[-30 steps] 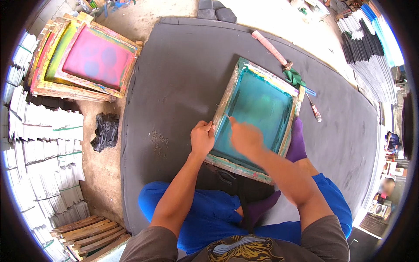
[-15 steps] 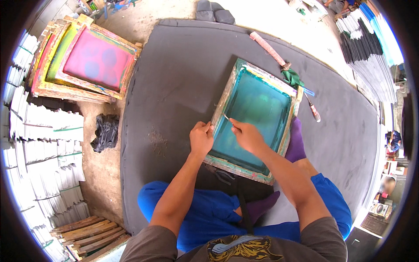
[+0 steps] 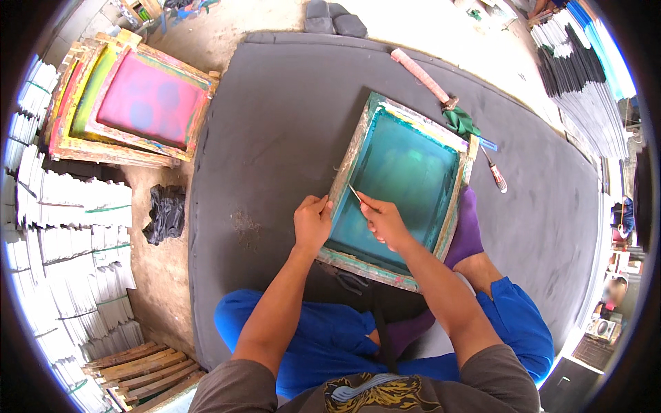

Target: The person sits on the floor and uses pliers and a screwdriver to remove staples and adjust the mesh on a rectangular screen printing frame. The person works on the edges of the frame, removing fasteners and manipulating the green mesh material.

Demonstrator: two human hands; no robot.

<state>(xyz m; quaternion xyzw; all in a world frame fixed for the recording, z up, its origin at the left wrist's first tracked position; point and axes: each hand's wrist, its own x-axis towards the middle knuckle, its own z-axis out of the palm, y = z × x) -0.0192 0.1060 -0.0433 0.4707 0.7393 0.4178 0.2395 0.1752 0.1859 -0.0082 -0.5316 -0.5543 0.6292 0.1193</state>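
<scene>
A wood-framed printing screen (image 3: pixel 351 155) with teal mesh (image 3: pixel 406 165) lies tilted in front of my crossed legs. Its left rail is gripped by my left hand (image 3: pixel 313 221), fingers curled over the outer edge. Over the mesh, my right hand (image 3: pixel 383 219) is closed around a thin, pale, pointed tool (image 3: pixel 354 192). The tool's tip rests at or near the inside of the left rail; exact contact cannot be made out. Its handle is hidden in my fist. My purple-socked foot (image 3: pixel 466 224) is against the screen's right side.
Past the screen's far right corner lie a pink rod (image 3: pixel 421 76), a green cloth (image 3: pixel 461 122) and a screwdriver (image 3: pixel 497 177). Stacked screens (image 3: pixel 148 103) lean at the left, near a black plastic bag (image 3: pixel 165 215). White bundles (image 3: pixel 76 248) line the left side. The dark mat (image 3: pixel 275 124) spreads underneath.
My right hand has turned and shifted slightly down and left, showing more of the tool. The left hand has slid slightly nearer along the rail.
</scene>
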